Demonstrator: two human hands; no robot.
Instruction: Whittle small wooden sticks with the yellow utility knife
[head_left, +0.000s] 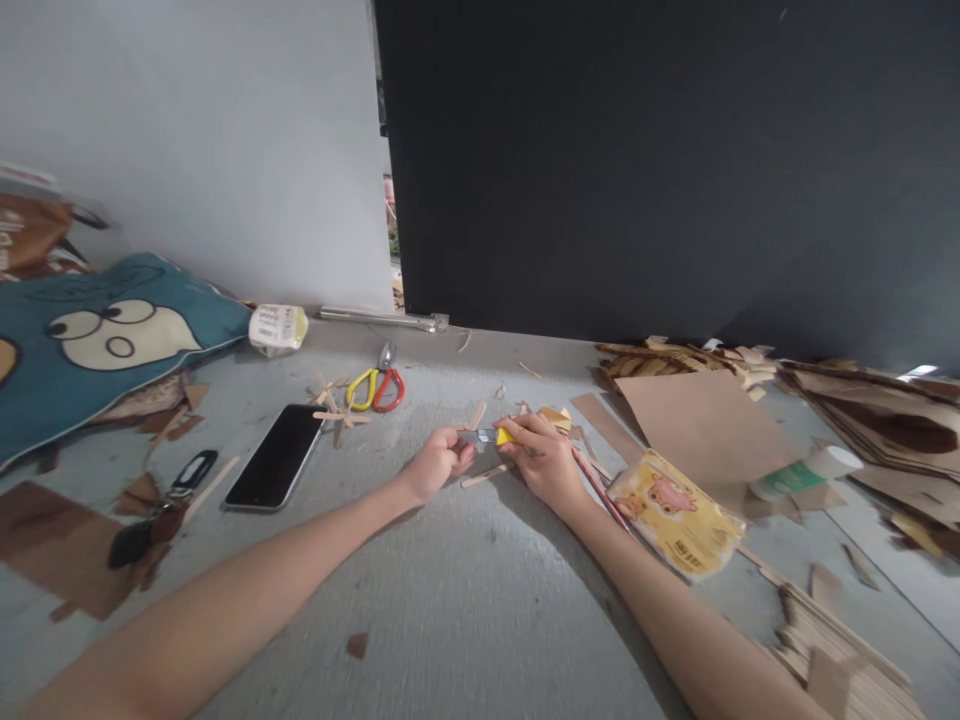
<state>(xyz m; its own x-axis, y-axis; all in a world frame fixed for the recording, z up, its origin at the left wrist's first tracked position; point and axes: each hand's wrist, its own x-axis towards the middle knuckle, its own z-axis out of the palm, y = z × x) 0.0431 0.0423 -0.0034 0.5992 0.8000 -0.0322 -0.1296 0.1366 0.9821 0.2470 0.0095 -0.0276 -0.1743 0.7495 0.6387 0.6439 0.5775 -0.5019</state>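
My right hand (544, 455) is wrapped round a yellow utility knife (505, 436), whose metal blade points left. At the far end of the blade, my left hand (437, 463) is closed in a pinch. Whether its fingers grip the blade's end or some small piece cannot be made out. Thin wooden sticks (486, 475) lie on the grey table (465, 600) by both hands. Scraps of brown card lie just beyond the right hand, partly hidden by it.
On the left are a black phone (276, 458), red-and-yellow-handled pliers (377, 385), crossed sticks (341, 412), keys (161, 515) and a blue cushion (112, 345). To the right lie a yellow tissue pack (675, 512), brown card (701, 425), a paper cup (806, 473) and stacked sticks (847, 640).
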